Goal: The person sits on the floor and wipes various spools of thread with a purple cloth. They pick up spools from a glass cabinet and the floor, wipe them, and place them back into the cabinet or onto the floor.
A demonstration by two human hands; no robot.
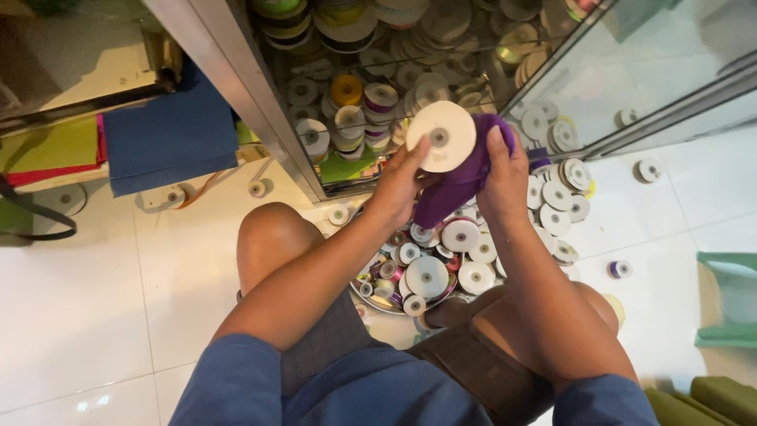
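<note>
Hidden bits first: our right palm and fingers are mostly behind the purple cloth (461,185), so we can't read the finger curl there. The glass cabinet (236,87) reflects a lot; the spools inside (347,91) blur together and colours toward the back are hard to sort. Top of the cabinet and its right door (654,79) are cut by the frame edge. The metal tray (378,304) is largely buried under spools; only a sliver of rim shows at 7 o'clock of the pile. Our feet are hidden under our knees.

Hands: left hand (402,181) is closed on the white ribbon spool (440,136), thumb on its flat face, fingers wrapped behind the rim. Spool sits at 12 o'clock of the frame centre, face toward the camera, grey hub visible. Right hand (505,177) is at 3 o'clock of the spool, closed around the purple cloth, thumb pointing up along it; the cloth touches the spool's right edge and hangs down toward 6 o'clock.

Below the hands: pile of white spools (461,237) on the tray and floor. One loose purple spool (620,269) at 4 o'clock, well apart. Blue sheet (169,138) at 10 o'clock.
</note>
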